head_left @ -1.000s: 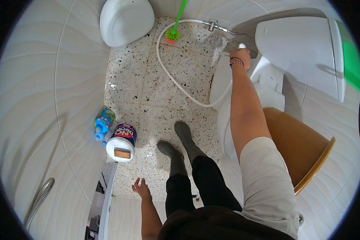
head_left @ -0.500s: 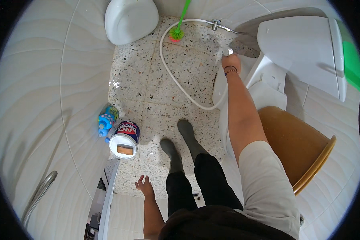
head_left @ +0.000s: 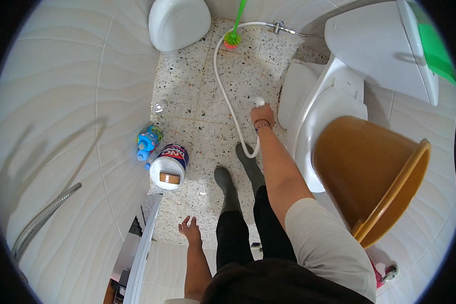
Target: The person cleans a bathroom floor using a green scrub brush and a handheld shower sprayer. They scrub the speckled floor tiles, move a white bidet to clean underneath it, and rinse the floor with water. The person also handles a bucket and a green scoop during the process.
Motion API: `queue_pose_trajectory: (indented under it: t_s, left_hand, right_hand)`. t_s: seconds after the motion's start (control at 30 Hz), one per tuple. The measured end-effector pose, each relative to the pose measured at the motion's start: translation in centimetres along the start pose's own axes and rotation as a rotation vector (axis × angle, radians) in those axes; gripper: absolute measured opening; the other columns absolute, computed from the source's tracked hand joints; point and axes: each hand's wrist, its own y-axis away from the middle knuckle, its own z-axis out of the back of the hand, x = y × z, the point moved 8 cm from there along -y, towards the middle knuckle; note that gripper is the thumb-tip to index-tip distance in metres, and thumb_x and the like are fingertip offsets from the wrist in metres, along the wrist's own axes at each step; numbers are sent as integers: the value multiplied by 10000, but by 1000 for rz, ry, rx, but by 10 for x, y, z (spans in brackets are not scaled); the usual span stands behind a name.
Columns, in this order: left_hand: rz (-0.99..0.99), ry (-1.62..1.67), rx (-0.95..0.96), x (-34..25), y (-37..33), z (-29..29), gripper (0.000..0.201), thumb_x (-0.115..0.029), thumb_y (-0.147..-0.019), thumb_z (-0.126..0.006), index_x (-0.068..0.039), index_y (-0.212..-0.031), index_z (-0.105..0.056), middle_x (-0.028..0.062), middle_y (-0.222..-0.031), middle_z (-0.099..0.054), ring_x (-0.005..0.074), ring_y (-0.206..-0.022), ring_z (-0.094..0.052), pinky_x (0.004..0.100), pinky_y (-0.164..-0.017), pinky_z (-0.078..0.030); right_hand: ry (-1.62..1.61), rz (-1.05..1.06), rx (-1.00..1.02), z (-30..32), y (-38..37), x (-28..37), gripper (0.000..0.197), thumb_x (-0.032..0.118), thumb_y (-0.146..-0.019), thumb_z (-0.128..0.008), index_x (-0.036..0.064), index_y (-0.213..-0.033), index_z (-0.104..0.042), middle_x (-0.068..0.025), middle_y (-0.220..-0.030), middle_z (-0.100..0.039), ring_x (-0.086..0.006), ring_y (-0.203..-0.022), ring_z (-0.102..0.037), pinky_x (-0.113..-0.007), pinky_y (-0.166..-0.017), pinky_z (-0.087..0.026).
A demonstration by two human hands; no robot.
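Note:
My right hand (head_left: 263, 116) is closed around a white hand-held sprayer (head_left: 259, 102), held above the floor left of the toilet (head_left: 334, 109). A white hose (head_left: 221, 76) loops from a chrome wall valve (head_left: 277, 27) down toward that hand, its bend passing over my right boot. No water jet can be made out. Low at my left side, my left hand (head_left: 190, 231) hangs with spread fingers and holds nothing. The nearest thing to it is a blue and red tub (head_left: 176, 153) with a white lid, on which lies a brown block (head_left: 169, 178).
Blue bottles (head_left: 150, 137) stand by the left wall. A green-handled brush (head_left: 232, 39) rests near the far wall, beside a white basin (head_left: 179, 25). A large brown bucket (head_left: 359, 172) lies tipped by the toilet. A metal shower hose (head_left: 45, 218) hangs at left.
My right hand has drawn the sprayer back from the toilet's far side, toward me and leftward. The hose has come along. My view has shifted slightly; my left hand stays open.

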Motion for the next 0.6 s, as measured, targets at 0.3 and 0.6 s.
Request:
queue_pose_trajectory:
  t_s: [0.3,0.6]
  left_hand:
    - [-41,36,56,7,12,50,365,-213,-795,-659,-96,-1114,-526,126,-1391,-87,312,-1202,-326,410,-790,-484]
    - [63,91,42,6,49,76,286,-170,-800,-638,-87,-1053,-536,75,-1247,-255,255,-964,-469,381,-697,-464]
  right_hand:
    - [-563,207,-90,87,49,24,388,325,-721,-659,20,-945,-578,-170,-865,-629,-336,-798,-612,-419,-690,-461]
    - [15,979,-435,377,85,251,417,332,-656,-686,105,-1002,-635,-144,-890,-652,-323,-841,-619,-386,-745,-489]
